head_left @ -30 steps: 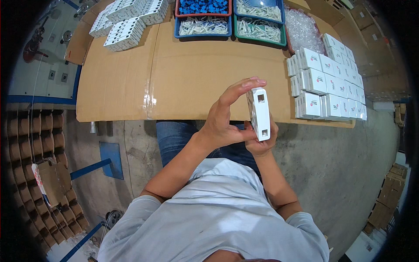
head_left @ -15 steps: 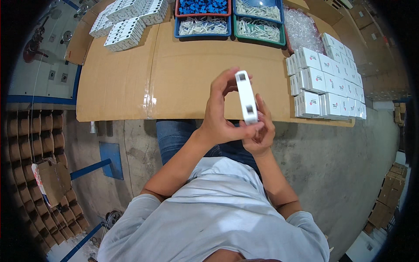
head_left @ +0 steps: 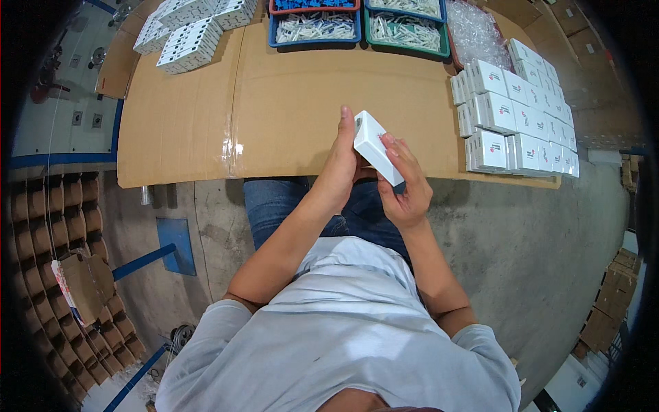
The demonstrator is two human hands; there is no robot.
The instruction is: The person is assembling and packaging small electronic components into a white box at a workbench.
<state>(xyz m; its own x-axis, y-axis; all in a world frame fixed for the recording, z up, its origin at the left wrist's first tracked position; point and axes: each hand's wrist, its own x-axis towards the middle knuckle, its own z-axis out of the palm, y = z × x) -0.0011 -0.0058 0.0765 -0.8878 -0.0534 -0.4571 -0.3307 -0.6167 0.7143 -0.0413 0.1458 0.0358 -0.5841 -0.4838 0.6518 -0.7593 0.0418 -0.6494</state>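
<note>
Above my lap, close to the table's front edge, a small white box [head_left: 379,154] is held tilted between my two hands. My left hand [head_left: 338,168] supports its left side and underside, with the thumb pointing up along the edge and the other fingers largely hidden behind it. From the right, my right hand [head_left: 410,189] grips the box, fingers bent over the face with a small red mark and thumb at the lower end. Similar white boxes [head_left: 525,120] with red marks are stacked at the table's right.
Brown cardboard [head_left: 295,117] covers the table. White blocks with dark openings [head_left: 192,48] are piled at the far left. Trays along the back hold blue pieces [head_left: 312,3] and white plastic pieces [head_left: 319,27]. Clear plastic bags [head_left: 473,34] fill another tray. A cardboard divider rack [head_left: 62,213] stands left.
The box has turned from its narrow edge with dark openings to a broad marked face. My right fingers have come over that face, and my left thumb now points up.
</note>
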